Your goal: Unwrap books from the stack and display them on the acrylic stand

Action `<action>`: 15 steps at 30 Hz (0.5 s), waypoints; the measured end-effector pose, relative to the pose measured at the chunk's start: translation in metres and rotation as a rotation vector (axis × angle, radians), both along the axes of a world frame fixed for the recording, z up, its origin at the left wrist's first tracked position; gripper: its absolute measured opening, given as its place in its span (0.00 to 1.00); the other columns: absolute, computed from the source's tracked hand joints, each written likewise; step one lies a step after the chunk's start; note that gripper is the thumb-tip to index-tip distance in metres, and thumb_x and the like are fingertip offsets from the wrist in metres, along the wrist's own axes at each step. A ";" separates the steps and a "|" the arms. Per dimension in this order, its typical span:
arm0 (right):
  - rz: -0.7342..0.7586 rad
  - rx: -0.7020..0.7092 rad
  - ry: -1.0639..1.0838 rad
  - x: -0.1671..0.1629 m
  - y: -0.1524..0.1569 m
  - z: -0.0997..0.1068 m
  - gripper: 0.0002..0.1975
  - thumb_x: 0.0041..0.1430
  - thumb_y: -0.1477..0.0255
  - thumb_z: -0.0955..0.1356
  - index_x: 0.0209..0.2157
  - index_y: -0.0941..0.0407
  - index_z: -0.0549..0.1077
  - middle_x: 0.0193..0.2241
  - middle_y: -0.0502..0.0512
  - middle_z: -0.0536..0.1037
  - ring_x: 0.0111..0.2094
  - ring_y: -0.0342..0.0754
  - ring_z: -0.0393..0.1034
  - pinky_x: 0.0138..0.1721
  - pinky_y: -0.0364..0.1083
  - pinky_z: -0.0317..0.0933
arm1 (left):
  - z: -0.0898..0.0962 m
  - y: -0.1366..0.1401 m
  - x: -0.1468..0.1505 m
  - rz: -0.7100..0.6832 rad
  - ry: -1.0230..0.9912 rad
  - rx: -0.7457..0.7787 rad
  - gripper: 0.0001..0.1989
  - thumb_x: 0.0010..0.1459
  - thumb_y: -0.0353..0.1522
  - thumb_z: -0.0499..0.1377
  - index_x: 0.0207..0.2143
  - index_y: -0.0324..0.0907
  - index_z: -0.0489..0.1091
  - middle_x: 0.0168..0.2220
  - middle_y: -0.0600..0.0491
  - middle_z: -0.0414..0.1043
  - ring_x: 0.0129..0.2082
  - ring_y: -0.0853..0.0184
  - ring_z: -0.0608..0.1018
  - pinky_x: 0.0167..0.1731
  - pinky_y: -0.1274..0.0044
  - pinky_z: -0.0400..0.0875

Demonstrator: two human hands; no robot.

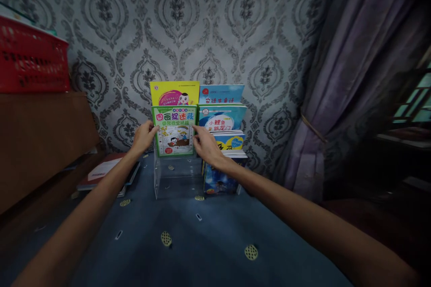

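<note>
A green-bordered picture book (175,136) stands upright in a clear tiered book rack (156,179). My left hand (144,136) pinches its left edge, and my right hand (206,144) has its fingers closed at the right edge. Behind that book rises a yellow book (173,93) with a cartoon child on its cover. The rack's right column carries a blue book (221,93) at the top, a light-blue fish book (232,116) below it, then a blue-and-yellow book (234,142). Dark blue books (220,179) fill its lowest tier; my right hand and forearm partly cover this column.
A red plastic basket (33,58) sits on a brown wooden box (43,139) at the left. Several books (101,168) lie on the dark blue patterned cloth (198,246) near the box. A purple curtain (310,143) hangs at the right, and patterned wallpaper (212,22) is behind the rack.
</note>
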State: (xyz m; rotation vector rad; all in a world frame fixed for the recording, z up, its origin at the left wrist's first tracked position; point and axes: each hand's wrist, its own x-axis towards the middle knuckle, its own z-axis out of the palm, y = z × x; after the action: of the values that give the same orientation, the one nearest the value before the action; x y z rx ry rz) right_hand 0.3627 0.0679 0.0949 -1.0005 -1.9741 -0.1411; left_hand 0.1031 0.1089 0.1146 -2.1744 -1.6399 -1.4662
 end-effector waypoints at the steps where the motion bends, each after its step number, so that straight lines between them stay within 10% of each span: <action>1: 0.000 -0.020 -0.010 -0.001 -0.001 0.000 0.24 0.62 0.78 0.60 0.60 0.63 0.67 0.52 0.69 0.75 0.48 0.57 0.73 0.55 0.58 0.67 | 0.000 0.000 0.000 -0.007 -0.017 0.002 0.13 0.57 0.43 0.54 0.28 0.44 0.65 0.27 0.53 0.71 0.31 0.62 0.74 0.31 0.74 0.66; 15: 0.045 -0.169 -0.184 -0.022 -0.005 -0.015 0.20 0.63 0.80 0.62 0.55 0.59 0.72 0.49 0.63 0.78 0.48 0.53 0.74 0.53 0.53 0.67 | -0.011 0.007 0.002 -0.007 -0.148 -0.005 0.12 0.48 0.31 0.61 0.37 0.44 0.65 0.28 0.57 0.70 0.30 0.63 0.76 0.35 0.73 0.69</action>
State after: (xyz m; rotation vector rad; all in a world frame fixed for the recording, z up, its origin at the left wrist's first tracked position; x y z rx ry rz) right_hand 0.3408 0.0631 0.0798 -1.0831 -2.2037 -0.0426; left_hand 0.1046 0.1162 0.1033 -2.1227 -1.6813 -1.6635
